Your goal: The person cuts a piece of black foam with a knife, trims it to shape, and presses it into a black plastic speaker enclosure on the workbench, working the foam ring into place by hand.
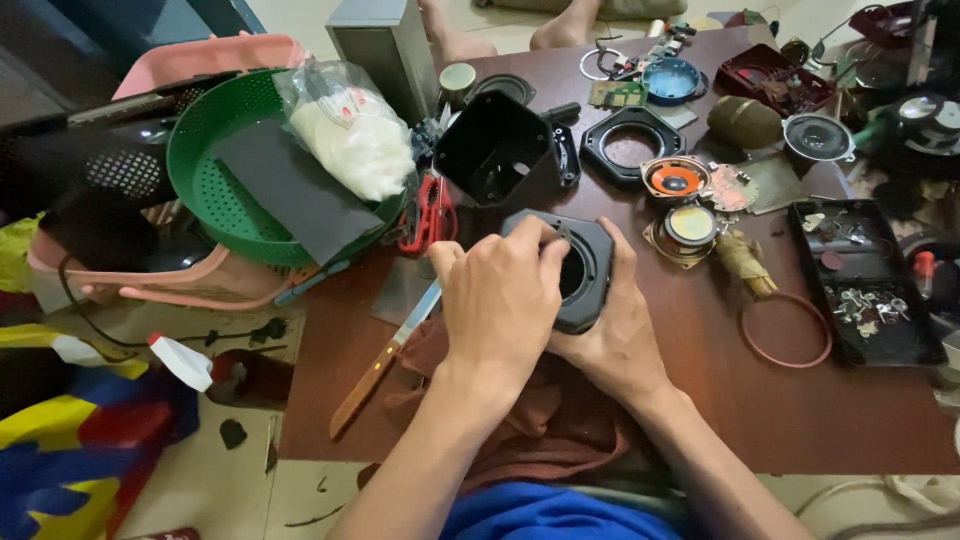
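Surface: dark brown wooden table (760,410), crowded with speaker parts, standing on a pale tiled floor.
Nearest: blue-clothed lap and a rust-brown cloth (540,420) draped over the table's near edge.
Left hand (500,290): lies over the top of the black octagonal plastic speaker frame (590,262), fingers curled together, fingertips pressing at the frame's upper rim.
Right hand (615,335): cups the frame from below and behind, thumb up along its right edge, fingers hidden beneath.
Frame position: held just above the table's near-middle, tilted, its round opening facing left.
Handling: looks like stiff, light moulded plastic with smooth faces; the thick outer rim seems the safest hold, the thin inner ring the likeliest part to crack.
Beside: wooden-handled flat-bladed knife (385,355) to the left, red-handled scissors (430,212) behind it.
Middle: black hollow plastic speaker housing (495,150); two small round speaker drivers (685,205); thin brown rubber ring (786,330).
Far: green perforated plastic basket (215,190) holding a bag of white stuffing (350,135); black parts tray (865,285).
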